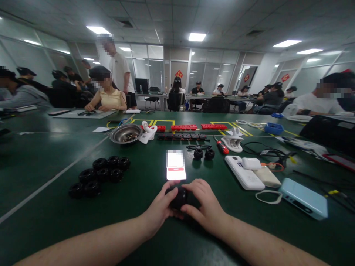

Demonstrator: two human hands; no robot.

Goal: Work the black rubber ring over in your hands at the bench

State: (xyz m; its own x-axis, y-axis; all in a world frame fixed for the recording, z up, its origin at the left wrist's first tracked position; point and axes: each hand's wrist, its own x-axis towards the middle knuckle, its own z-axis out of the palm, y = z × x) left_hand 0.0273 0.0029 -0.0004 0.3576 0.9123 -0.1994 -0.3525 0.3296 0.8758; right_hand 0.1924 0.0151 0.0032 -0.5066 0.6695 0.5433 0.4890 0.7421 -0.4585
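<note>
Nearest, toward the green table's (pixel 144 177) near edge, the left hand (pixel 161 204) curls around a black round part (pixel 179 198), thumb across it; the right hand (pixel 206 201) is half open, fingers at the part's right side, contact hard to judge. Work on this piece seems under way. Toward the table's left edge sit eight black rings (pixel 102 173), done or waiting unclear; beyond the lit phone (pixel 176 174), two similar pieces (pixel 198 154) look set apart.

Matt, plastic-looking black part (pixel 179 198), shiny metal bowl (pixel 124 129), smooth green tabletop (pixel 116 210)
</note>
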